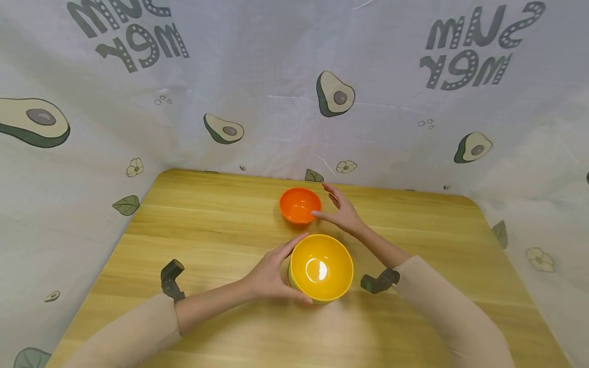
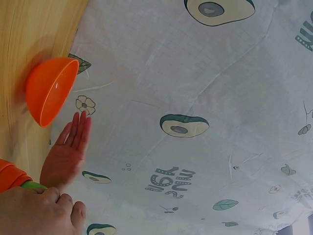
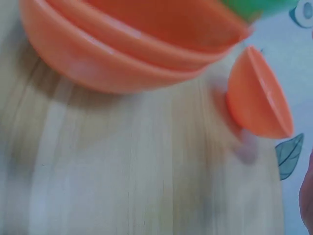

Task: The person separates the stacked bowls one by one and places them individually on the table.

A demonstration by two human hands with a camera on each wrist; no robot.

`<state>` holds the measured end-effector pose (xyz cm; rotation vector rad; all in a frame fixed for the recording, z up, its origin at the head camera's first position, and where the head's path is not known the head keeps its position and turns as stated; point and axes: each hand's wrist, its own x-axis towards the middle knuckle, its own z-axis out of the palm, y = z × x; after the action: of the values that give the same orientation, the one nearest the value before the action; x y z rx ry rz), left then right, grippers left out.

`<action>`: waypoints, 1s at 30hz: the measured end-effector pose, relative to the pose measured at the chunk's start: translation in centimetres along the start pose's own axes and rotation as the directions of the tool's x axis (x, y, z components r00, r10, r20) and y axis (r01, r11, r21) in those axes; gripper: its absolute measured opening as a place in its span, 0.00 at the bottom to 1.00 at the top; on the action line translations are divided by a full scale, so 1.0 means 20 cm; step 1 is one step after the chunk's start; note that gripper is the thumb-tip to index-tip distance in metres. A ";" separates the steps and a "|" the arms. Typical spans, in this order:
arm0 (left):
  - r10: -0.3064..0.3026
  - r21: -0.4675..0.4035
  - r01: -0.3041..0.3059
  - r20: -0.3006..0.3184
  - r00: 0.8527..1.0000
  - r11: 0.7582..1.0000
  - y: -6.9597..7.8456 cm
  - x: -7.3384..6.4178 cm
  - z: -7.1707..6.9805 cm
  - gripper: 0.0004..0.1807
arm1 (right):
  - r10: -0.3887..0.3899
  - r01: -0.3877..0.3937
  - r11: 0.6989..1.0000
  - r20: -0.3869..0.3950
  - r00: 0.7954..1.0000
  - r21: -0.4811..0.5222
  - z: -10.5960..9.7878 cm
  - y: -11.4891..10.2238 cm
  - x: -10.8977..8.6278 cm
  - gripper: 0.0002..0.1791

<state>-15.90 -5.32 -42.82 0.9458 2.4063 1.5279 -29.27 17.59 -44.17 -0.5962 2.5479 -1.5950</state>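
Observation:
Nested bowls stand in front of me: a yellow bowl (image 1: 322, 255) on top, a green bowl (image 3: 259, 7) under it, and orange bowls (image 3: 93, 58) lowest. My left hand (image 1: 273, 273) grips the stack's left side, thumb toward me and fingers around the far side. Behind the stack, a smaller orange bowl (image 1: 299, 204) sits upright on the table. At its right side is my right hand (image 1: 344, 213), fingers extended and thumb tip at the rim. In the left wrist view the right palm (image 2: 66, 159) faces the camera with nothing in it.
The wooden table (image 1: 207, 225) has a light grain and rounded far corners. A pale cloth (image 1: 276, 66) printed with avocados and lettering hangs right behind its far edge and along the sides. Dark wrist-camera mounts (image 1: 172, 281) stick out from both sleeves.

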 end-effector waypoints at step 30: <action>0.014 -0.013 -0.014 -0.005 1.000 1.000 0.00 0.00 0.00 0.62 | -0.236 0.187 0.935 0.134 0.963 0.300 -0.02 -0.32 -0.33 0.24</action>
<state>-15.87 -5.27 -42.78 0.9600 2.3949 1.5503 -21.44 17.89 -39.38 -0.9527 2.1397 -1.8461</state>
